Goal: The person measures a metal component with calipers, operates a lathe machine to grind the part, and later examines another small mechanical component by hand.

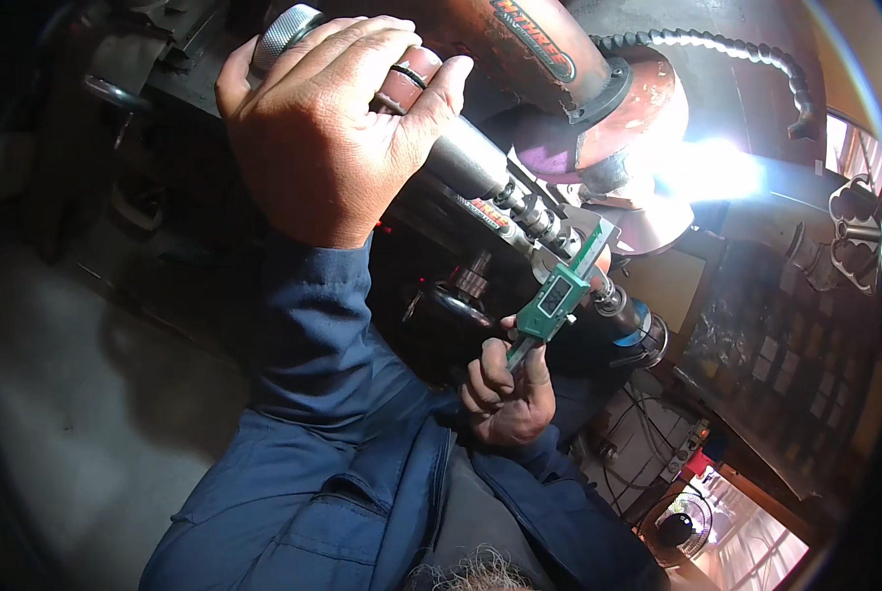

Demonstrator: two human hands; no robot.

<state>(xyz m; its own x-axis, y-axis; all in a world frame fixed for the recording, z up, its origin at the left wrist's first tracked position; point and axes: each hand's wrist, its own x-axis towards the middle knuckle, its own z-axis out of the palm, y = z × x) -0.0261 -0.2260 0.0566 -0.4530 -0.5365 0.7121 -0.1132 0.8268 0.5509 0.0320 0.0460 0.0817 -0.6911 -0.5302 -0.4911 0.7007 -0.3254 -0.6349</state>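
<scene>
Holding the green digital caliper (551,303) out over the machine's near side, up and slightly right of the right hand (510,399), with fingers curled tight around its lower end. Reaching with its upper end to the metal shaft assembly (536,219); impossible to tell whether touching. With the display angled headward, presumably for easy reading. Farther out, at the assembly's upper-left end, wrapping the left hand (313,128) over the grey cylinder (465,158), probably for steadiness, and leaving a knurled knob (288,37) visible beyond. Past these, showing a reddish wheel guard (648,103) near a bright light (721,172).
</scene>
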